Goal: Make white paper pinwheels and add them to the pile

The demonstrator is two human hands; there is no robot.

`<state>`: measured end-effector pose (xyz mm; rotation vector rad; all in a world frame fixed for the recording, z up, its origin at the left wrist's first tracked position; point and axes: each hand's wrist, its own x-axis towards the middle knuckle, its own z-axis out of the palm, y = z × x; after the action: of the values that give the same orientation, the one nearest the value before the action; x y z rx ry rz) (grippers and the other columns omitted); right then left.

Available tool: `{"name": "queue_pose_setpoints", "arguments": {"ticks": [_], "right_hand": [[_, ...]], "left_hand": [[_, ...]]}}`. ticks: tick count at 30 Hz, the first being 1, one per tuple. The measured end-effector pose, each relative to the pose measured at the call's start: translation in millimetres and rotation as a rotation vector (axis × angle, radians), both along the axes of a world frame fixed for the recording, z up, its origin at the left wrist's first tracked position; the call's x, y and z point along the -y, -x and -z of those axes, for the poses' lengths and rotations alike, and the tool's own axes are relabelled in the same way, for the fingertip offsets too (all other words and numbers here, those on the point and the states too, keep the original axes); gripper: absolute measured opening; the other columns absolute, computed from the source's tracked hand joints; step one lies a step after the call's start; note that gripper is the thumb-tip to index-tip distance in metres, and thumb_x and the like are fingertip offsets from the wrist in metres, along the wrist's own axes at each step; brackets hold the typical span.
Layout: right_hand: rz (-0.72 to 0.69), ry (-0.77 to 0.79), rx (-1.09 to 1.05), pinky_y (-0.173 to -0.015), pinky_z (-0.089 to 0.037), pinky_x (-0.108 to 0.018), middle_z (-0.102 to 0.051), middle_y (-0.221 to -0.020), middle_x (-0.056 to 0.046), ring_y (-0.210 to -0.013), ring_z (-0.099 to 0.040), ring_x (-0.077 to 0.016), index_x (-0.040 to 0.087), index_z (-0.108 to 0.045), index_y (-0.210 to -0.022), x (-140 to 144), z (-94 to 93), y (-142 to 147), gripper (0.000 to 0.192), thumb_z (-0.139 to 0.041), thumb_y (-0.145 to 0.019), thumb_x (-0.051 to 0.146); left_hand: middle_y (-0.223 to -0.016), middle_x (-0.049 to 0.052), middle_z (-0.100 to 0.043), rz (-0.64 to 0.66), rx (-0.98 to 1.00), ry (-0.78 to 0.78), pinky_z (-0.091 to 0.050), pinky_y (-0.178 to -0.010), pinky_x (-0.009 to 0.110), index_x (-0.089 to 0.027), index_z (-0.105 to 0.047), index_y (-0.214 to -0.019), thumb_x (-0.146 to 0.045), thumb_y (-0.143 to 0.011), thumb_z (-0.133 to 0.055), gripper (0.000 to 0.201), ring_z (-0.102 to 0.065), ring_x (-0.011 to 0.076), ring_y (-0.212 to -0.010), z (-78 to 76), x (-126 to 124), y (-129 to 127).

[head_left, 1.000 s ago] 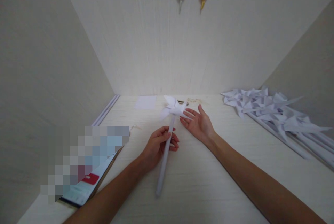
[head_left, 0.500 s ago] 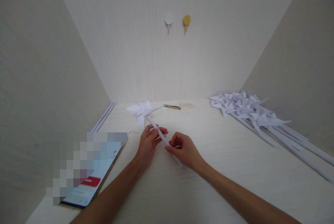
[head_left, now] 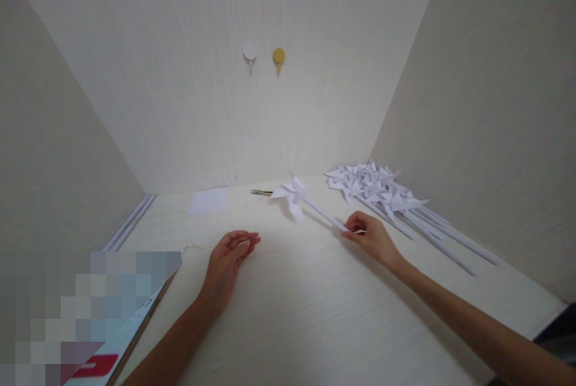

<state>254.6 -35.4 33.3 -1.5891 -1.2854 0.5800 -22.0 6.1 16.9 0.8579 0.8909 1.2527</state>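
A white paper pinwheel (head_left: pixel 292 193) on a rolled paper stick is pinched near the stick's lower end by my right hand (head_left: pixel 369 237). Its head points to the far left, over the table near the small scissors (head_left: pixel 261 193), whose handle it partly covers. My left hand (head_left: pixel 231 254) is apart from it, fingers loosely stretched and holding nothing. At the right lies a pile of similar paper pinwheels (head_left: pixel 373 185), their sticks pointing toward the near right.
A white paper square (head_left: pixel 208 201) lies by the back wall. Paper sticks (head_left: pixel 130 221) rest along the left wall. A tablet-like device (head_left: pixel 135 332), partly blurred out, is at the near left. A white hook (head_left: pixel 249 52) and a yellow hook (head_left: pixel 279 56) hang on the back wall.
My left hand has let go of the pinwheel's stick. My right hand has carried the pinwheel rightward, toward the pile. The view has turned to the right, and the paper square has come into sight.
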Motion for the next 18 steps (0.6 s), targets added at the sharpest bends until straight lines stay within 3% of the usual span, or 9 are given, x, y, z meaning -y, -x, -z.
{"name": "queue_pose_setpoints", "arguments": {"ticks": [4, 7, 13, 18], "right_hand": [[0.186, -0.003, 0.187, -0.052, -0.043, -0.03, -0.059, -0.057, -0.002, -0.055, -0.057, -0.0189, 0.02, -0.051, -0.056, 32.2, 7.6, -62.1, 0.021, -0.065, -0.052, 0.035], [0.316, 0.045, 0.282, -0.053, -0.043, -0.032, -0.061, -0.058, -0.004, -0.055, -0.059, -0.0217, 0.021, -0.051, -0.056, 54.0, 12.5, -91.7, 0.023, -0.064, -0.05, 0.04], [0.443, 0.146, 0.37, -0.055, -0.043, -0.034, -0.065, -0.06, -0.005, -0.059, -0.062, -0.0249, 0.022, -0.051, -0.056, 69.7, 10.9, -112.4, 0.024, -0.062, -0.048, 0.042], [0.416, 0.137, 0.377, -0.055, -0.044, -0.034, -0.064, -0.06, -0.006, -0.058, -0.061, -0.0245, 0.022, -0.051, -0.057, 71.2, 10.5, -119.7, 0.025, -0.06, -0.048, 0.043]], "left_hand": [[-0.078, 0.005, -0.067, -0.006, -0.034, -0.007, -0.044, -0.08, 0.031, -0.013, -0.059, -0.07, -0.018, -0.054, -0.069, 0.02, -0.062, 0.0165, -0.078, -0.1, 0.1, 0.1], [-0.078, 0.005, -0.067, 0.003, -0.053, -0.02, -0.045, -0.079, 0.03, -0.013, -0.06, -0.069, -0.019, -0.055, -0.069, 0.018, -0.062, 0.0162, -0.078, 0.3, 0.0, -0.1], [-0.079, 0.004, -0.066, -0.003, -0.069, -0.008, -0.044, -0.079, 0.028, -0.013, -0.062, -0.068, -0.022, -0.053, -0.07, 0.02, -0.061, 0.0155, -0.079, 5.6, -3.3, -0.2], [-0.08, 0.004, -0.066, 0.004, -0.086, -0.018, -0.044, -0.078, 0.028, -0.013, -0.062, -0.067, -0.023, -0.052, -0.069, 0.02, -0.061, 0.0151, -0.078, 9.2, -5.1, 0.7]]}}
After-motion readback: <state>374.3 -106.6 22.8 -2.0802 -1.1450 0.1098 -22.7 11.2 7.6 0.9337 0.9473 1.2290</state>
